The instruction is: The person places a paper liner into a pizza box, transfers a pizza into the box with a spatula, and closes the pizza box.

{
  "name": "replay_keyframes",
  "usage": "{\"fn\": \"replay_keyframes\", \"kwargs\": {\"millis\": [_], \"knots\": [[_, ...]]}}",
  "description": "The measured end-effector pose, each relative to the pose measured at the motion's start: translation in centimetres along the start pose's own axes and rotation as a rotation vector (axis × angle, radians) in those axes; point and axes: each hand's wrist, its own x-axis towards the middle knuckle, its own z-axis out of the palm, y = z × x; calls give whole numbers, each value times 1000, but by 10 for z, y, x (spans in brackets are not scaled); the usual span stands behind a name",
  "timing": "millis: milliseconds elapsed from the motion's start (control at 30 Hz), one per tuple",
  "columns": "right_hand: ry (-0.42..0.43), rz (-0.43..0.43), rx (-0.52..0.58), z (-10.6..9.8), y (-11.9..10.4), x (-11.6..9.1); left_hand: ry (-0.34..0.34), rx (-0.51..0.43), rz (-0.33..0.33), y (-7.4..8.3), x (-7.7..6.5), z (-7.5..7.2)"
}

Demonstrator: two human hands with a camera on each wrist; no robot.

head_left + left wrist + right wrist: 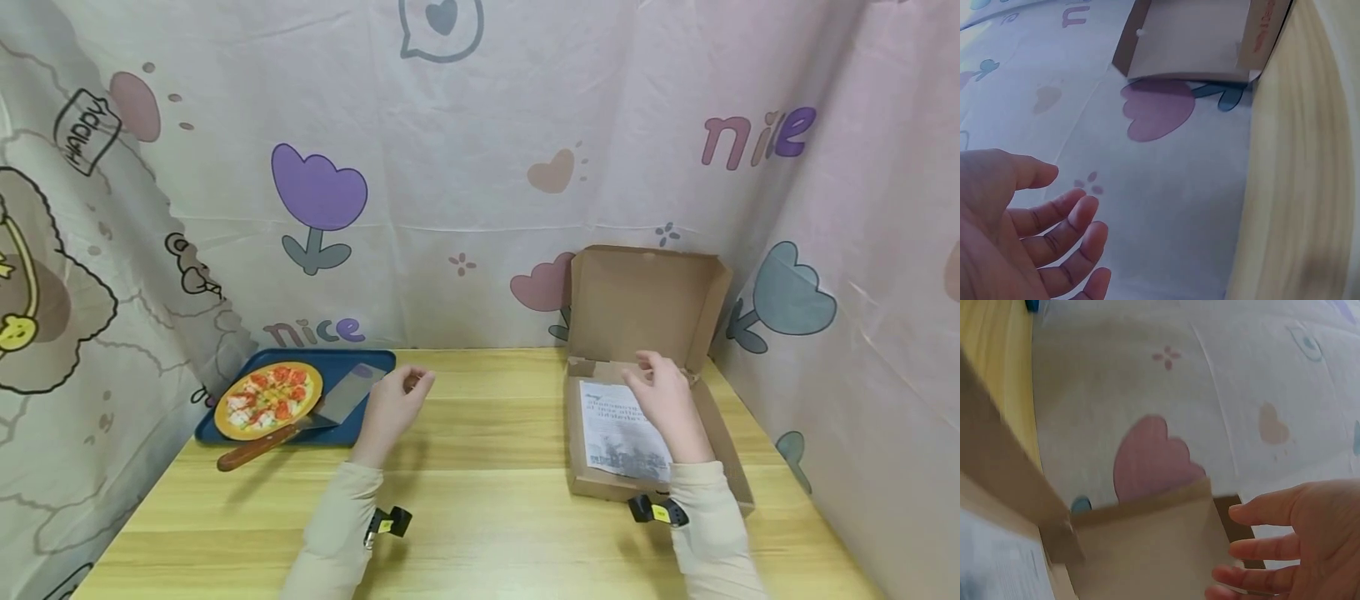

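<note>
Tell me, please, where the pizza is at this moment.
In the head view, the pizza lies on the tray at the left side of the table, beside the spatula.

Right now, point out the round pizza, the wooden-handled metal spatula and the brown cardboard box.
Round pizza [268, 402], head view: topped centre.
Wooden-handled metal spatula [261, 447], head view: brown handle.
Brown cardboard box [643, 307], head view: lid's inside.

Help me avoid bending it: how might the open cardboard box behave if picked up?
The cardboard box is probably light for its size, since its walls look thin. Its raised lid may swing or flop, as it stands up from the far edge. The paper inside could slide if tilted, since no fastening shows.
</note>
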Motion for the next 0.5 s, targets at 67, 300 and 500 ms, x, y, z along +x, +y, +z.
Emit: {"fn": "replay_keyframes", "kwargs": {"millis": [67, 300, 500], "knots": [[-11, -7, 12, 7, -7, 2, 6, 12, 1, -3, 0, -6], [-17, -31, 67, 33, -30, 9, 11, 93, -5, -8, -7, -37], [-30, -65, 100, 53, -50, 10, -35, 161, -14, -9, -11, -70]]}}
